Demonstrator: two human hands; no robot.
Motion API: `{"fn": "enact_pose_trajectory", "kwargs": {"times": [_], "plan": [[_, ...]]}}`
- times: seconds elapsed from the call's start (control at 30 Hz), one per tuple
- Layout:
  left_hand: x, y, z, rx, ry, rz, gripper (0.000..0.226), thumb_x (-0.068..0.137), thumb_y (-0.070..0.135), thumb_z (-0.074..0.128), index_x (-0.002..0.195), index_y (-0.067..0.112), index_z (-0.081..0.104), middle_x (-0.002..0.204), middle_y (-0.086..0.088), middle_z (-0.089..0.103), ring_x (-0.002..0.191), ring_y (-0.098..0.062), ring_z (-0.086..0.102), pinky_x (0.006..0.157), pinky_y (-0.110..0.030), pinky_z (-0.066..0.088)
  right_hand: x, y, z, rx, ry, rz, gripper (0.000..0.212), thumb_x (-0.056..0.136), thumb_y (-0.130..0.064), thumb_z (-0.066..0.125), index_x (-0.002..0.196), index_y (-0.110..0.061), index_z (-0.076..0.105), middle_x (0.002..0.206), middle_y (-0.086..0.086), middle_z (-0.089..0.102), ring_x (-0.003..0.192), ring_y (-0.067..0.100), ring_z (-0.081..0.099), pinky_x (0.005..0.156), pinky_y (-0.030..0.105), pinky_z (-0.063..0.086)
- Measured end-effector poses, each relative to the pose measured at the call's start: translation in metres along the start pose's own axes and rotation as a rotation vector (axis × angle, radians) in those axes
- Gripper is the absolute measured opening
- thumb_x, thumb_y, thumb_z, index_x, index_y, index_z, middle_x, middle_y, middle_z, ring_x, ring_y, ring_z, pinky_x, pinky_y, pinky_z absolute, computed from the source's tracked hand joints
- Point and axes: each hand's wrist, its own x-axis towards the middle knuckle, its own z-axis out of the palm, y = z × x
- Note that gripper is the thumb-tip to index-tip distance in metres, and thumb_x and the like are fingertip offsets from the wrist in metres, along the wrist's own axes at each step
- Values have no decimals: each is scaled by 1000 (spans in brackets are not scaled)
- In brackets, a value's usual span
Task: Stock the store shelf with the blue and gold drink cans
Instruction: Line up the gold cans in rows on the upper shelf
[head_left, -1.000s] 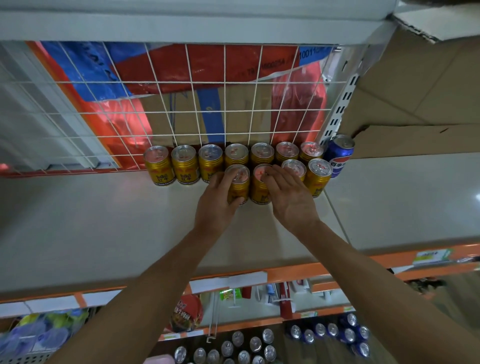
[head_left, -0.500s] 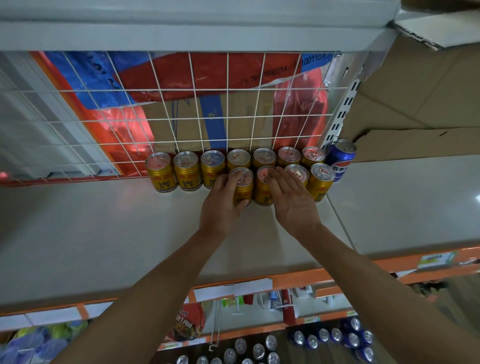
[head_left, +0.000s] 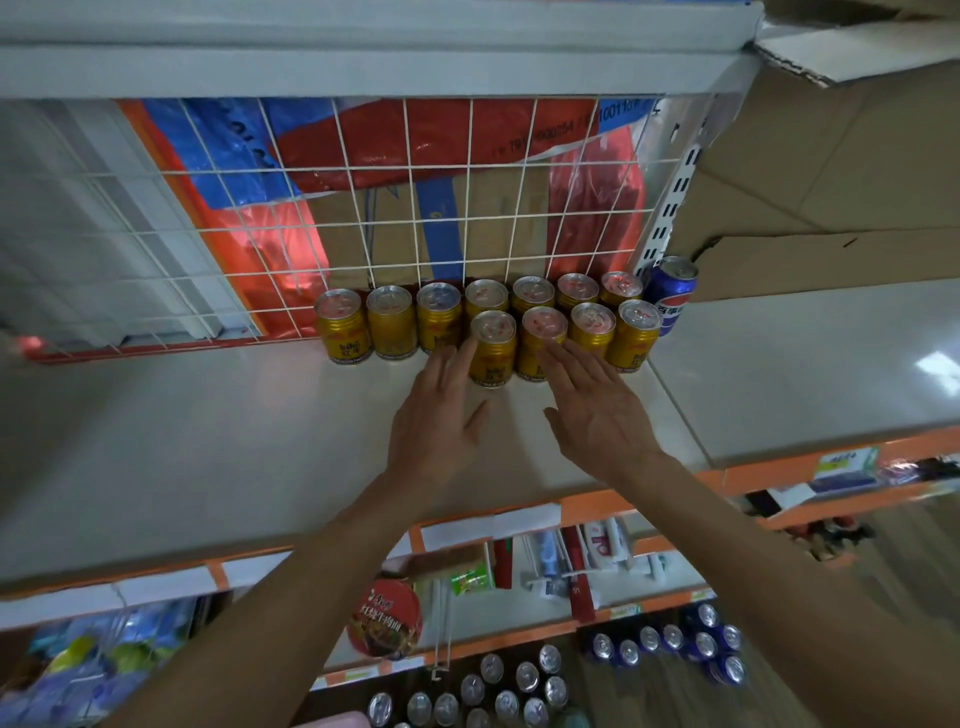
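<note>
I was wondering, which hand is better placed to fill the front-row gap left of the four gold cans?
Probably the left. The left hand is open right over that bare shelf patch, beside the leftmost front can; the right hand would have to cross it.

White wire grid (head_left: 470, 208); cardboard boxes (head_left: 841, 156)
</note>
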Motion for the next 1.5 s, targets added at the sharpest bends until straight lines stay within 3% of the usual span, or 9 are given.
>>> {"fn": "enact_pose_trajectory", "kwargs": {"times": [0.4, 0.6, 0.77, 0.9, 1.0, 1.1, 1.27, 1.4, 1.5], "plan": [[-135, 5, -18, 68, 1, -45, 62, 95, 35, 63, 150, 15, 42, 153, -9, 45, 138, -29, 44, 113, -43, 41, -81, -58, -8, 91, -76, -69, 67, 86, -27, 74, 143, -4, 49, 146, 17, 52, 133, 35, 51, 112, 44, 37], [-236, 10, -30, 127, 48, -180, 60, 95, 44, 49, 143, 7, 51, 146, -13, 51, 135, -31, 47, 112, -45, 40, -134, -108, 4, 218, -113, -190, 61, 89, -25, 69, 143, -3, 48, 145, 17, 52, 133, 35, 49, 111, 46, 39], [-328, -10, -45, 227, -26, -301, 62, 94, 42, 59, 145, 8, 48, 150, -14, 49, 138, -34, 46, 109, -51, 44, -179, -161, 14, 266, -195, -301, 63, 86, -24, 72, 141, -4, 49, 139, 18, 57, 124, 37, 56, 104, 48, 46], [-385, -37, -58, 260, -93, -388, 64, 90, 40, 61, 144, 8, 51, 149, -15, 49, 136, -36, 47, 106, -53, 45, -202, -202, 26, 262, -340, -344, 67, 93, -36, 64, 149, -8, 41, 150, 15, 47, 134, 36, 47, 109, 50, 43], [-421, -55, -64, 274, -117, -394, 64, 89, 39, 61, 143, 7, 52, 148, -16, 51, 133, -38, 50, 106, -53, 46, -215, -236, 31, 274, -379, -364, 63, 89, -32, 70, 142, -5, 50, 142, 17, 54, 124, 37, 56, 103, 48, 46], [-450, -81, -71, 259, -141, -396, 65, 89, 39, 60, 145, 10, 50, 152, -13, 48, 136, -36, 48, 108, -50, 45, -230, -272, 43, 281, -384, -363, 68, 83, -27, 77, 141, -5, 50, 136, 18, 59, 119, 39, 59, 100, 48, 48], [-489, -147, -79, 221, -219, -337, 66, 86, 39, 61, 143, 9, 52, 147, -14, 53, 133, -35, 52, 105, -49, 45, -268, -347, 69, 237, -479, -222, 65, 96, -30, 58, 153, -11, 33, 155, 10, 42, 140, 31, 40, 116, 40, 31], [-527, -197, -84, 183, -316, -254, 66, 77, 30, 79, 134, 6, 59, 139, -14, 58, 126, -36, 57, 105, -49, 46, -299, -410, 91, 251, -608, -90, 60, 90, -21, 57, 146, -5, 44, 148, 18, 48, 134, 39, 47, 111, 46, 37], [-565, -233, -77, 140, -365, -268, 67, 74, 26, 82, 134, 6, 59, 137, -14, 59, 125, -36, 57, 103, -51, 49, -325, -450, 119, 292, -686, -38, 63, 74, -20, 77, 132, -3, 59, 134, 19, 61, 118, 39, 61, 96, 47, 51]]}}
